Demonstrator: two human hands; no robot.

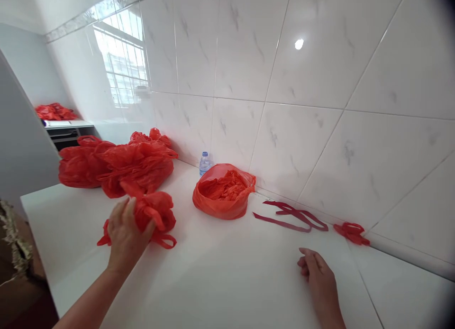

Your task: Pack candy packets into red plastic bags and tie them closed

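Observation:
On the left of the white table, my left hand [127, 232] is closed round a bunched red plastic bag [158, 213], whose looped handle lies out to the right. The palm hides part of this bag. Over the right side of the table is my right hand [318, 277], its fingers loosely curled together and nothing seen in them. Between the hands and farther back stands an open red plastic bag [223, 205] with crumpled red plastic inside. Dark red ribbon strips [300, 217] lie beyond my right hand, near the wall.
Several filled red bags [138, 160] are heaped at the back left. A small clear bottle with a blue cap [204, 164] stands by the tiled wall [241, 134]. Folded red pieces [351, 233] lie at the right, against the wall. More red bags [56, 112] rest on a far desk.

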